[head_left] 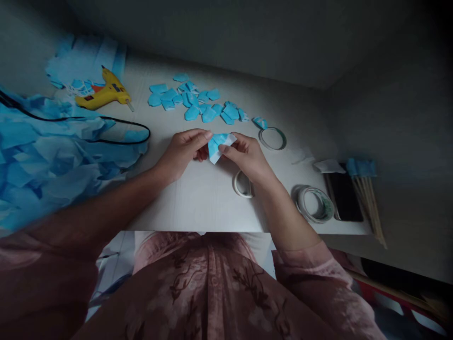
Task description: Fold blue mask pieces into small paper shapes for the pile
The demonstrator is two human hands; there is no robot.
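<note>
Between my two hands, above the middle of the white table [198, 208], is a folded piece of blue and white fabric [216, 142]. My left hand [186, 150] pinches its left corner between thumb and fingers. On the other side my right hand [247, 155] grips the right part, with the thumb on the white edge. Just beyond the hands lie several small folded blue pieces [191, 99]. A roll of tape [242, 184] sits partly hidden under my right wrist, and a thin ring of tape [272, 138] lies to the right with a blue piece against it.
At the back left, a yellow glue gun [106, 92] rests by stacked blue sheets [85, 56]. A black cord [141, 127] crosses the heap of blue fabric [46, 160]. On the right are stacked tape rolls [314, 204], a dark phone [343, 198] and wooden sticks [370, 203] with blue tops.
</note>
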